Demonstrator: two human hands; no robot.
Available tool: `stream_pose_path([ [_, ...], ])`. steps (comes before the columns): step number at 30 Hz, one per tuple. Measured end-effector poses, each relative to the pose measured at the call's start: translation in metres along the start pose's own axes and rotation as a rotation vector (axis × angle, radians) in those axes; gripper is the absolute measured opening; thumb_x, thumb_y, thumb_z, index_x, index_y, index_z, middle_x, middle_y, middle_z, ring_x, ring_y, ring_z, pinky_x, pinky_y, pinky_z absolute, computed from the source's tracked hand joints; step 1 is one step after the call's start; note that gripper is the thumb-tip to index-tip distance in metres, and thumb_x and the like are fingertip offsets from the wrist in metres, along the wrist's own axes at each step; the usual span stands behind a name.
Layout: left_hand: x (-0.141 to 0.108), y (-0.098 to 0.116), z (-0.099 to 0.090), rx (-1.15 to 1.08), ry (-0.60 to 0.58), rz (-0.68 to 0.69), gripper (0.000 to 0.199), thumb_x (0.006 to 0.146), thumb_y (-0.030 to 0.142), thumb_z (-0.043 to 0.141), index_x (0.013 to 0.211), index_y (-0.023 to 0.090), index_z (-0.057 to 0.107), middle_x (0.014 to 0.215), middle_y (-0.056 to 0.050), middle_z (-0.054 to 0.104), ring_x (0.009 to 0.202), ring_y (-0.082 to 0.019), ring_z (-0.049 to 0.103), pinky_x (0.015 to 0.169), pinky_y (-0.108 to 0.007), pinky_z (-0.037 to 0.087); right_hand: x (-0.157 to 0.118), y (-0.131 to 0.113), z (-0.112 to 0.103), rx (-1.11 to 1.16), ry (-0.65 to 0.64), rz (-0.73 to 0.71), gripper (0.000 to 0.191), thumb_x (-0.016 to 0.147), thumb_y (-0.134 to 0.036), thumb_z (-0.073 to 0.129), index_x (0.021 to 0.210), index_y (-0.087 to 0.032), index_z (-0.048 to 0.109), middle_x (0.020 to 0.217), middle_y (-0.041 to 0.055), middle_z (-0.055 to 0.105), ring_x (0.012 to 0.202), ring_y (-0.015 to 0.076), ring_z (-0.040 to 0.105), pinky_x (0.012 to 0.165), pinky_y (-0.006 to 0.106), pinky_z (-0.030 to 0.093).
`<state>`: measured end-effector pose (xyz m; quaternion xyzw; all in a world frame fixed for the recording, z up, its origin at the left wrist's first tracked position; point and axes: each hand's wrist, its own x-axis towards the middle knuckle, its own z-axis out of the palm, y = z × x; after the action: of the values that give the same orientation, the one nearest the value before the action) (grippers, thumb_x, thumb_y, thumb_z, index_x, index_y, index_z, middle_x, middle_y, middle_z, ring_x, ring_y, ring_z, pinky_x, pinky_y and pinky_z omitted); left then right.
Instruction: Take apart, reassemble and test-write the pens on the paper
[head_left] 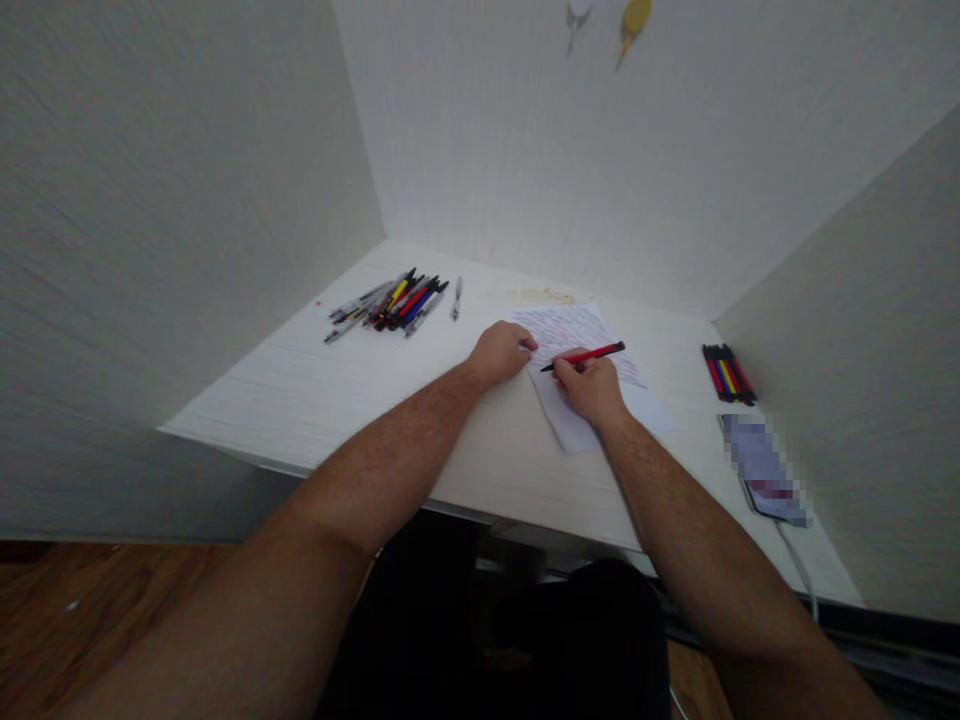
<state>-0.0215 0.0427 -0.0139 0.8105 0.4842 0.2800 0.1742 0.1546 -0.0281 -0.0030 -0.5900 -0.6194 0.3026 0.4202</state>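
A red pen with black ends is gripped between the thumb and fingers of my right hand. Its black tip points left and down at a white sheet of paper; whether it touches the surface I cannot tell. Rows of blue and red handwriting cover the sheet's upper part, while the lower left part is blank. My left hand rests at the sheet's left edge with its fingers curled in, and no object shows in it.
A loose pile of pens lies at the back left, with a single clear pen beside it. To the right are a row of coloured pens and a phone with a white cable. Walls enclose the white desk.
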Motion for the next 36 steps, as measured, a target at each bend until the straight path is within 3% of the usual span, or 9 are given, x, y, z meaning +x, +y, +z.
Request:
stream_pose_path([
  [6, -0.0006, 0.0013, -0.0011, 0.007, 0.003, 0.015, 0.023, 0.075, 0.018, 0.066, 0.094, 0.019, 0.079, 0.103, -0.007, 0.076, 0.103, -0.024, 0.067, 0.098, -0.035, 0.049, 0.0010, 0.0014, 0.0015, 0.047, -0.042, -0.019, 0.023, 0.077, -0.035, 0.062, 0.084, -0.016, 0.071, 0.068, 0.0045, 0.070, 0.059, 0.0151, 0.063, 0.056, 0.026, 0.046],
  [10, -0.0009, 0.0026, -0.0021, 0.013, 0.000, -0.003, 0.023, 0.075, 0.018, 0.066, 0.094, 0.020, 0.079, 0.104, -0.006, 0.076, 0.104, -0.023, 0.066, 0.098, -0.034, 0.049, 0.0019, 0.0019, 0.0005, 0.051, 0.025, 0.022, 0.022, 0.077, -0.034, 0.061, 0.083, -0.016, 0.070, 0.066, 0.0036, 0.069, 0.054, 0.0142, 0.060, 0.052, 0.026, 0.045],
  [15, -0.0014, 0.0029, -0.0026, 0.020, -0.003, 0.002, 0.023, 0.075, 0.018, 0.066, 0.095, 0.020, 0.079, 0.104, -0.006, 0.076, 0.105, -0.024, 0.066, 0.099, -0.034, 0.049, 0.0024, 0.0030, -0.0011, -0.001, 0.029, 0.027, 0.019, 0.076, -0.033, 0.060, 0.074, -0.017, 0.068, 0.059, 0.0021, 0.065, 0.050, 0.0136, 0.056, 0.048, 0.025, 0.040],
  [20, -0.0012, 0.0017, -0.0022, 0.018, 0.006, 0.022, 0.024, 0.075, 0.018, 0.066, 0.096, 0.016, 0.079, 0.105, -0.009, 0.076, 0.104, -0.026, 0.066, 0.098, -0.036, 0.049, 0.0008, 0.0008, -0.0005, 0.011, 0.002, 0.011, 0.022, 0.077, -0.035, 0.061, 0.079, -0.015, 0.071, 0.063, 0.0039, 0.068, 0.053, 0.0142, 0.059, 0.050, 0.025, 0.042],
  [29, -0.0012, 0.0030, -0.0032, 0.034, -0.018, -0.002, 0.024, 0.076, 0.018, 0.065, 0.096, 0.017, 0.078, 0.106, -0.006, 0.076, 0.106, -0.021, 0.066, 0.099, -0.031, 0.048, 0.0042, 0.0058, -0.0027, -0.066, 0.073, 0.015, 0.020, 0.076, -0.033, 0.058, 0.070, -0.016, 0.068, 0.054, 0.0007, 0.061, 0.049, 0.0133, 0.055, 0.048, 0.024, 0.039],
  [36, -0.0015, 0.0034, -0.0036, 0.043, -0.017, -0.012, 0.023, 0.076, 0.019, 0.066, 0.096, 0.019, 0.078, 0.106, -0.004, 0.076, 0.105, -0.020, 0.066, 0.100, -0.030, 0.048, 0.0047, 0.0077, -0.0014, 0.000, 0.071, 0.041, 0.024, 0.075, -0.037, 0.059, 0.078, -0.016, 0.069, 0.062, 0.0025, 0.066, 0.051, 0.0144, 0.058, 0.049, 0.024, 0.042],
])
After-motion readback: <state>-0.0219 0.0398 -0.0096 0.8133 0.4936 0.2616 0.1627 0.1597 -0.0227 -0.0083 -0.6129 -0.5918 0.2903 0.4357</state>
